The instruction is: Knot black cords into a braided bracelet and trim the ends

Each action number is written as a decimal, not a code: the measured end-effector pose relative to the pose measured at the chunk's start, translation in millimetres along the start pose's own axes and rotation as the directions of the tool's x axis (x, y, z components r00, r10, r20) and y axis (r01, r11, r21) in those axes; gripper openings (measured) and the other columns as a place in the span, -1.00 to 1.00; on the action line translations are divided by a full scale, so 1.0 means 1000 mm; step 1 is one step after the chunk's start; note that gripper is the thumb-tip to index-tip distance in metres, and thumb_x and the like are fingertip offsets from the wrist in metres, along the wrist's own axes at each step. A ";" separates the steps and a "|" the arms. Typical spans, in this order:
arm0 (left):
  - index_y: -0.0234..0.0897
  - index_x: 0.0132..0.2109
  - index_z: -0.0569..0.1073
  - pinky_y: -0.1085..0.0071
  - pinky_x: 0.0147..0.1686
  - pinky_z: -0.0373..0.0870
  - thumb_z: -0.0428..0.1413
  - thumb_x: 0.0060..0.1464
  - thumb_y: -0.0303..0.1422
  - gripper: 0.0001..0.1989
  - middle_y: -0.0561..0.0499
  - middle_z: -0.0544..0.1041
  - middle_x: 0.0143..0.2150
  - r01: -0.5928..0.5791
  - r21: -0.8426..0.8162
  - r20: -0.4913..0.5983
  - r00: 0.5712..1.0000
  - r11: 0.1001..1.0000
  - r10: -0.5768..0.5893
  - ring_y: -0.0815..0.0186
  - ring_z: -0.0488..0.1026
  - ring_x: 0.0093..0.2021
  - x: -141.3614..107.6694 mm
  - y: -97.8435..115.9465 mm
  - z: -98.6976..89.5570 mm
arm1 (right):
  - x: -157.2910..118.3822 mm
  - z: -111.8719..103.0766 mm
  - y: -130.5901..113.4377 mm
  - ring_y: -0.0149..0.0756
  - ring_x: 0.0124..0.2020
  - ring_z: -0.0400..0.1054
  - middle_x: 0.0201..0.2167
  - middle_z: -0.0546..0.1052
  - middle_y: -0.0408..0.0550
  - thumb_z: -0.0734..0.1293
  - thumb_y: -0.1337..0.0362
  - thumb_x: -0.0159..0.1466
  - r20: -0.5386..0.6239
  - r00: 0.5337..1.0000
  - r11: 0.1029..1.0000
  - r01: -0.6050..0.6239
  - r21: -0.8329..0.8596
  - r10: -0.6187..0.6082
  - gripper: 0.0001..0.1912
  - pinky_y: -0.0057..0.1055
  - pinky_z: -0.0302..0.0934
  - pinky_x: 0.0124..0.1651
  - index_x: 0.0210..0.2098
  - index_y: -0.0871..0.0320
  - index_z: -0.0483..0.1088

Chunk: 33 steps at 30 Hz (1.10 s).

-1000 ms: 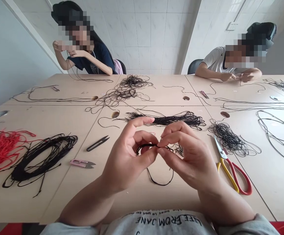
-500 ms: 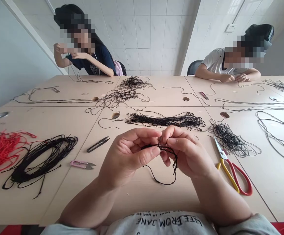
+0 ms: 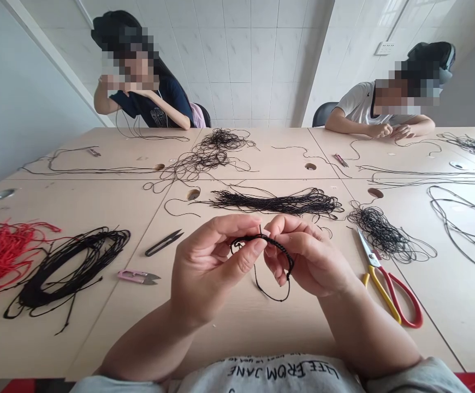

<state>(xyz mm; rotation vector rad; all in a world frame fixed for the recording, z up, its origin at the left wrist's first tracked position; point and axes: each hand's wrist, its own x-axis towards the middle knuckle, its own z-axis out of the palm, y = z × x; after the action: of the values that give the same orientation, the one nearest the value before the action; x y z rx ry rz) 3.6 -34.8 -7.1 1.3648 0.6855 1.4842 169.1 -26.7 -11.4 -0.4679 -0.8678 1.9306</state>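
Between my two hands, above the table, is a black braided cord bracelet (image 3: 283,252), with a thin loop of it hanging below my fingers. My left hand (image 3: 217,262) pinches the braid between thumb and forefinger. On the other side my right hand (image 3: 307,251) is closed on the same cord, its fingertips close to the left thumb. A short cord end sticks up between the fingertips. Part of the bracelet is hidden behind my fingers. Just beyond my hands lies a long bundle of black braided cords (image 3: 278,202).
Left are pink thread snips (image 3: 137,277), black snips (image 3: 164,242), a black cord coil (image 3: 36,286) and red cords (image 3: 0,248). Red-and-yellow scissors (image 3: 389,289) and a black cord tangle (image 3: 385,232) lie right. Two people (image 3: 167,103) work across the table (image 3: 139,322).
The bracelet has turned in my fingers, so its braid now arches from the left thumb to my right hand. The hanging loop has shifted slightly up and left.
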 end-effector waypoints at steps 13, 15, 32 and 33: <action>-0.11 -0.23 0.69 0.52 -0.38 0.66 0.43 0.00 -0.47 -0.81 0.10 0.71 -0.33 0.167 -0.277 0.049 0.986 0.946 -0.159 0.37 0.65 -0.37 0.011 0.005 0.008 | 0.001 0.006 0.012 -0.52 -0.64 0.34 -0.60 0.48 -0.24 0.57 0.14 0.19 -0.060 0.964 0.954 0.244 -0.174 -0.258 -0.72 -0.64 0.31 -0.60 -0.41 0.14 0.46; -0.11 -0.24 0.68 0.53 -0.41 0.65 0.44 -0.02 -0.47 -0.81 0.10 0.71 -0.34 0.161 -0.279 0.032 0.987 0.947 -0.158 0.37 0.65 -0.40 0.011 0.004 0.009 | 0.001 0.007 0.013 -0.51 -0.64 0.34 -0.61 0.47 -0.23 0.58 0.11 0.16 -0.075 0.962 0.950 0.243 -0.195 -0.261 -0.70 -0.62 0.31 -0.60 -0.42 0.14 0.47; -0.21 -0.32 0.65 0.73 -0.35 0.55 0.46 -0.16 -0.57 -0.75 0.14 0.64 -0.40 0.262 -0.321 -0.083 0.950 0.910 -0.302 0.51 0.58 -0.41 0.014 0.001 0.011 | -0.011 0.011 0.013 -0.39 -0.28 0.41 -0.27 0.46 -0.09 0.36 0.55 0.29 0.362 0.565 -0.103 0.438 -0.893 -0.742 -0.76 -0.40 0.38 -0.22 -0.20 0.08 0.37; -0.21 -0.32 0.65 0.72 -0.35 0.55 0.46 -0.16 -0.56 -0.76 0.14 0.63 -0.41 0.287 -0.342 -0.063 0.943 0.895 -0.327 0.51 0.58 -0.42 0.015 0.002 0.011 | -0.011 0.011 0.013 -0.38 -0.28 0.41 -0.27 0.46 -0.09 0.36 0.55 0.29 0.367 0.561 -0.120 0.427 -0.896 -0.743 -0.76 -0.39 0.38 -0.23 -0.20 0.08 0.37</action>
<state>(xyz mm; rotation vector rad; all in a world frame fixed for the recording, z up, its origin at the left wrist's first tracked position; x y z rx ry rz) 14.9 -24.3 2.6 0.8725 0.6595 1.3571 160.0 -44.1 -13.8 -0.8107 -1.6865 0.1503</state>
